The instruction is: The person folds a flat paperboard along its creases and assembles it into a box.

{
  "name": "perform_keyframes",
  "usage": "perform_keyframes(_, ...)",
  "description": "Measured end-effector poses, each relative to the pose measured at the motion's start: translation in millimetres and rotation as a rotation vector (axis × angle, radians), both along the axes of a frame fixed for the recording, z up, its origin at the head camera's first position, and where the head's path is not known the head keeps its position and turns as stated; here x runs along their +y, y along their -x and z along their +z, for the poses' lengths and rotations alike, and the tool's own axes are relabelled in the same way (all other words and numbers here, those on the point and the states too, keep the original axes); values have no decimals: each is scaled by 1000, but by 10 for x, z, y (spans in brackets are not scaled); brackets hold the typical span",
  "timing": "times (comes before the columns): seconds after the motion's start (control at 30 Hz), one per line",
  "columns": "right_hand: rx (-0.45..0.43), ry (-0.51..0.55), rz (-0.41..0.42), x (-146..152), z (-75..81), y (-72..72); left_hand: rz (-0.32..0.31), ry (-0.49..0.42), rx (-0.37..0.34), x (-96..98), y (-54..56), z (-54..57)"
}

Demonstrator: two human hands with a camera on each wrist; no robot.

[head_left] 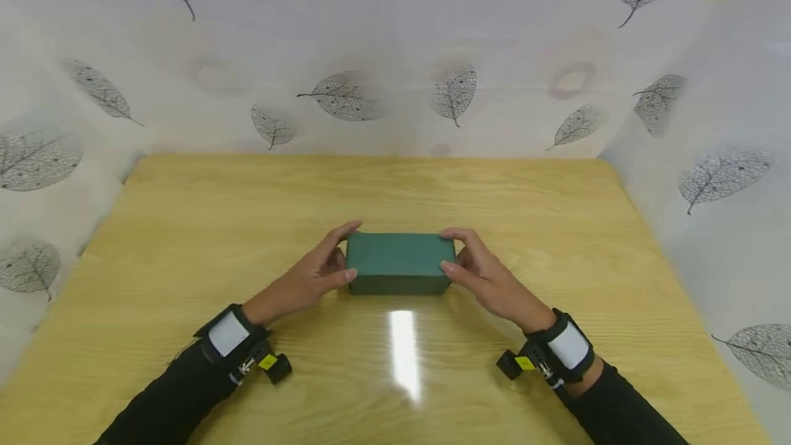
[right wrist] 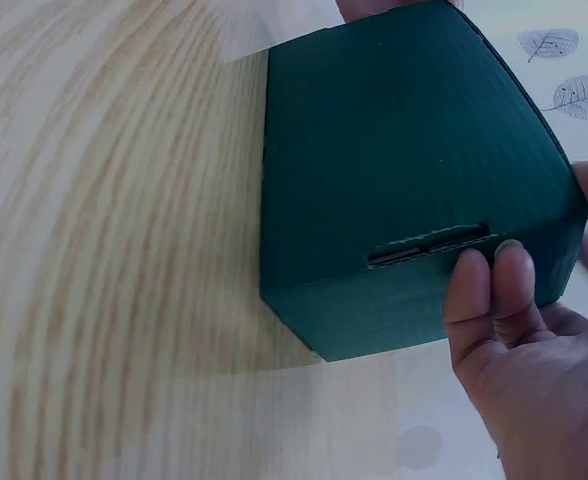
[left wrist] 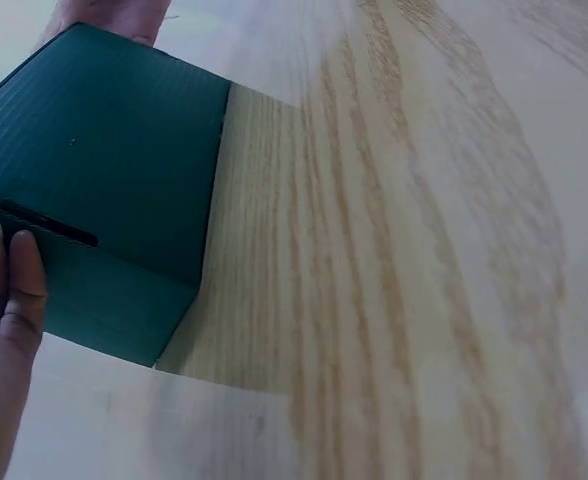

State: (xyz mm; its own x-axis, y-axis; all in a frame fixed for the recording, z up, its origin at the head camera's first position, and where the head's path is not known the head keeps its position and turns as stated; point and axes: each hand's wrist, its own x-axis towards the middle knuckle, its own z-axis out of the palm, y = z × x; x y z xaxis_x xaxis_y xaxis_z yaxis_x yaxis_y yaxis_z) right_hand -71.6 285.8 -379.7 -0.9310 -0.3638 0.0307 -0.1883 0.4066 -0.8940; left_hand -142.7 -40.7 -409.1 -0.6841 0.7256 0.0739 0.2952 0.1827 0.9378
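Note:
A closed green cardboard box (head_left: 402, 256) sits near the middle of the wooden table, its long side facing me. My left hand (head_left: 318, 273) holds its left end, the thumb at the near corner and the index finger by the far corner. At the opposite end, my right hand (head_left: 488, 279) grips the box with thumb and index finger over the corners. Two fingertips of the left hand touch the end panel near a narrow slot in the left wrist view, where the box (left wrist: 104, 140) looks tilted. A similar slot shows on the box (right wrist: 394, 140) in the right wrist view, beside the right fingertips.
The light wood-grain table (head_left: 247, 198) reaches to a white cloth backdrop (head_left: 395, 19) printed with dark leaves, at the back and both sides. A bright reflection lies on the tabletop in front of the box. Each wrist wears a strap with a small camera (head_left: 279, 368).

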Motion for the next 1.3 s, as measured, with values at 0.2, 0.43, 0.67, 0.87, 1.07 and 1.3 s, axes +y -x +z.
perform_keyframes(0.2, -68, -25, 81, -222, -5, 66, 93, 194, -136, -268, -194, 110)
perform_keyframes(0.43, -114, -85, 117, -302, 88, 9, 120, 298, -215, -353, -363, 218)
perform_keyframes(0.67, -196, -89, 110, -170, 69, -101, 71, 269, -198, -251, -388, 122)
perform_keyframes(0.87, -237, -55, 115, -11, 16, -188, 33, 219, -56, -71, -353, 21)
perform_keyframes(1.07, -80, -225, 131, -49, -38, -139, 40, 273, 123, 47, -321, -34)
perform_keyframes(1.3, 97, -466, 73, -152, -99, 20, 79, 366, 263, 126, -174, -83)
